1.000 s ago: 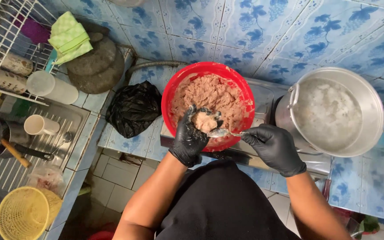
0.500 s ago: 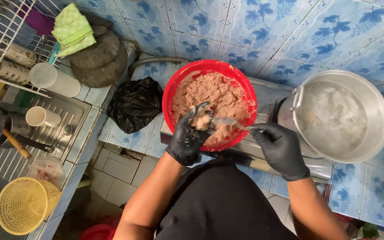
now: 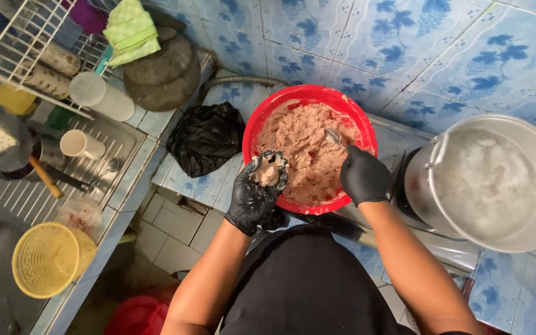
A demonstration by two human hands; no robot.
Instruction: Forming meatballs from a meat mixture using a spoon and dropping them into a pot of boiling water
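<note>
A red bowl (image 3: pixel 259 121) full of pinkish minced paste (image 3: pixel 299 139) stands on the tiled counter in front of me. My left hand (image 3: pixel 257 193), in a black glove, is closed around a lump of the paste at the bowl's near left rim. In a black glove too, my right hand (image 3: pixel 363 177) holds a metal spoon (image 3: pixel 333 136) whose tip rests in the paste near the bowl's right side.
A large metal pot (image 3: pixel 497 180) of cloudy water stands to the right. A black plastic bag (image 3: pixel 205 136) lies left of the bowl. Further left are a sink with a white cup (image 3: pixel 80 144), a ladle, a dish rack, and a yellow basket (image 3: pixel 48 259).
My right hand has moved the spoon from beside my left hand up into the paste in the bowl. My left hand still holds its lump of paste.
</note>
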